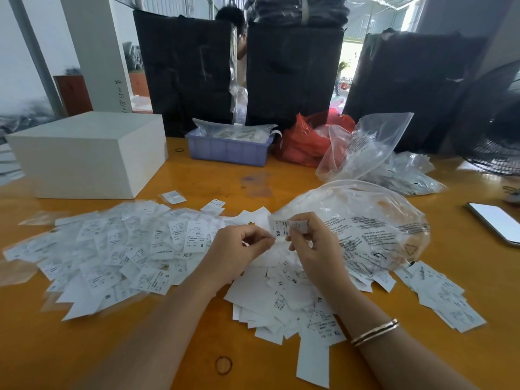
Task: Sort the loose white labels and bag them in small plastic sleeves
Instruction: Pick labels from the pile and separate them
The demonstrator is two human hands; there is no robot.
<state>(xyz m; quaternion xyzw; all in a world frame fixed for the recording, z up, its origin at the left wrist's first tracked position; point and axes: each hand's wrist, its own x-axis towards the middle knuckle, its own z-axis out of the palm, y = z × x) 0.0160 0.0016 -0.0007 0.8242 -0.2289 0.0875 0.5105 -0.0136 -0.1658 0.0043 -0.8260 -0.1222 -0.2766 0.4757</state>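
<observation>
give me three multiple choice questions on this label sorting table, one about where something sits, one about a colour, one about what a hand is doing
1. Where is the white box?
A. far left of the table
B. beside the phone
C. under the big clear bag

2. What colour is the small crate?
A. green
B. blue-purple
C. yellow

3. What is the right hand doing?
A. resting flat on the table
B. pinching a small stack of labels
C. holding the phone

Answers:
1 A, it sits at the table's left rear, far from the phone on the right.
2 B, its plastic walls look blue-purple, next to the red bag.
3 B, its fingers curl round labels marked XS, close to the left hand.
</observation>
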